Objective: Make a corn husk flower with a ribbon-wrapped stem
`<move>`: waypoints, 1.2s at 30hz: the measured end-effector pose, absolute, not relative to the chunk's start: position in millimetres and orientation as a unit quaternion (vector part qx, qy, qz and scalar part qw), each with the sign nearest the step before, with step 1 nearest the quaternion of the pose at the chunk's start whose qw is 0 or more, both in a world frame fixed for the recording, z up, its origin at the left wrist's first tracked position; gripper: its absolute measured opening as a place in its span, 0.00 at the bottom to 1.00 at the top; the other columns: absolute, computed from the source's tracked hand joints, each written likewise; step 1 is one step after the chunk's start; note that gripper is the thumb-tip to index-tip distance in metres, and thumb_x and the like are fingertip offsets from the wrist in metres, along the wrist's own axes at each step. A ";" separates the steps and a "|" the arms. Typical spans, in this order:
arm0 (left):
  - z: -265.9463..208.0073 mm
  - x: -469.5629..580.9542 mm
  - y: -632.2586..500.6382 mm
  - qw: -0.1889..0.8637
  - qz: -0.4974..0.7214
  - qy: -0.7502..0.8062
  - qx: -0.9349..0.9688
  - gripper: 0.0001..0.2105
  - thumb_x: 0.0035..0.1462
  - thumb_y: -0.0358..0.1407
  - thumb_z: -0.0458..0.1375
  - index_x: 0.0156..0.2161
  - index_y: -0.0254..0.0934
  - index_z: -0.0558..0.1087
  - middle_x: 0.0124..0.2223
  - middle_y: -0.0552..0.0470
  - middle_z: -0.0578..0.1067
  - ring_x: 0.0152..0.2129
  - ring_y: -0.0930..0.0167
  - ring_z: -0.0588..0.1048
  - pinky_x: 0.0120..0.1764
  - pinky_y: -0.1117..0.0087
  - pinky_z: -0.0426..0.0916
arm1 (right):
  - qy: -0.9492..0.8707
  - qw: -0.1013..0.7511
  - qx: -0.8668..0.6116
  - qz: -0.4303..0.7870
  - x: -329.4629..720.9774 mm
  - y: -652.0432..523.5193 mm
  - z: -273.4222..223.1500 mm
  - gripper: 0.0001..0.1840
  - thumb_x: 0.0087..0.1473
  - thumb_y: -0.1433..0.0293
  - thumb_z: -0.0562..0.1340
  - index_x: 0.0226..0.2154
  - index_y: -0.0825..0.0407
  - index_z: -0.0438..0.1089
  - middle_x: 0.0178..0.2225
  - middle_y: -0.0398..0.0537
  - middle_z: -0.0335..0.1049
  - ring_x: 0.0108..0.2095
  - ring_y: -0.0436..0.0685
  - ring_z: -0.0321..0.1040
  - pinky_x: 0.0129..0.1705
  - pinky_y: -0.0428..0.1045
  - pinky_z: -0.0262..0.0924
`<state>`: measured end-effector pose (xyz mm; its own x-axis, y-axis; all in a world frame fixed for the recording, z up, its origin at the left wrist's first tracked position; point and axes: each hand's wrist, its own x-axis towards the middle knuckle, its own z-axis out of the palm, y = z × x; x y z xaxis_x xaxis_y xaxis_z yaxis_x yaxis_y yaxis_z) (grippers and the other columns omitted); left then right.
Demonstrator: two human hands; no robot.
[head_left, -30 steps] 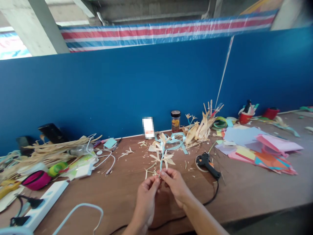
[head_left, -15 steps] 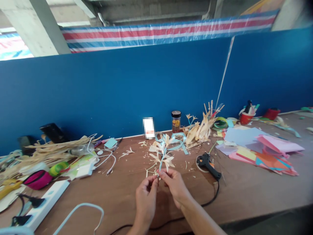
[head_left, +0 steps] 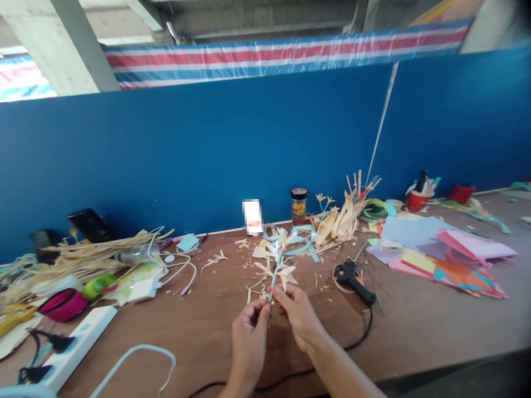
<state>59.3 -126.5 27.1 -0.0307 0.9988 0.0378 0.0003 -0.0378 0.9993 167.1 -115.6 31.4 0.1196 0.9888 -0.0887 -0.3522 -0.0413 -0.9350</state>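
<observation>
Pale husk-like petals form a handmade flower (head_left: pixel 284 271) on a stem wrapped in light blue ribbon, held upright over the table. My left hand (head_left: pixel 250 331) pinches the lower end of the stem between thumb and fingertips. Just above it, the fingertips of my right hand (head_left: pixel 296 312) close on the same stem, below the petals. Loose light blue ribbon (head_left: pixel 309 240) and pale scraps lie behind the flower. A black glue gun (head_left: pixel 357 283) rests on the table to the right of my right hand.
Dried husks (head_left: pixel 340 221) and a dark-lidded jar (head_left: pixel 298 206) stand at the back. Coloured paper (head_left: pixel 448 260) is spread on the right. On the left are a white power strip (head_left: pixel 83 345), a pink pouch (head_left: pixel 64 304) and a husk pile (head_left: pixel 91 251). A blue partition (head_left: pixel 207 149) rises behind.
Both hands keep their pinch on the flower stem. The left fingertips have shifted very slightly right; the flower and everything on the table stay nearly in place.
</observation>
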 end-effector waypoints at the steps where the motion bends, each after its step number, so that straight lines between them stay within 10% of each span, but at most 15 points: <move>1: 27.1 59.8 -127.2 0.487 0.514 0.494 0.504 0.14 0.45 0.41 0.58 0.35 0.32 0.73 0.22 0.53 0.71 0.22 0.72 0.67 0.25 0.76 0.59 | -0.352 0.602 -0.447 0.561 166.7 -115.4 31.0 0.17 0.40 0.57 0.63 0.24 0.56 0.70 0.19 0.41 0.62 0.19 0.45 0.50 0.22 0.42 0.45; 36: 34.1 58.6 -126.4 0.714 0.471 0.415 0.309 0.11 0.40 0.39 0.63 0.30 0.33 0.73 0.22 0.56 0.67 0.14 0.84 0.58 0.16 0.84 0.49 | -0.341 0.562 -0.379 0.652 172.6 -124.5 23.2 0.20 0.43 0.56 0.61 0.33 0.55 0.70 0.26 0.46 0.69 0.25 0.48 0.61 0.24 0.42 0.50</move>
<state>58.6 -126.4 34.1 0.2116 0.9294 -0.3024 -0.4166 0.3656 0.8323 172.6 -124.5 23.2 -0.0816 0.9904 -0.1114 -0.4738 -0.1369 -0.8700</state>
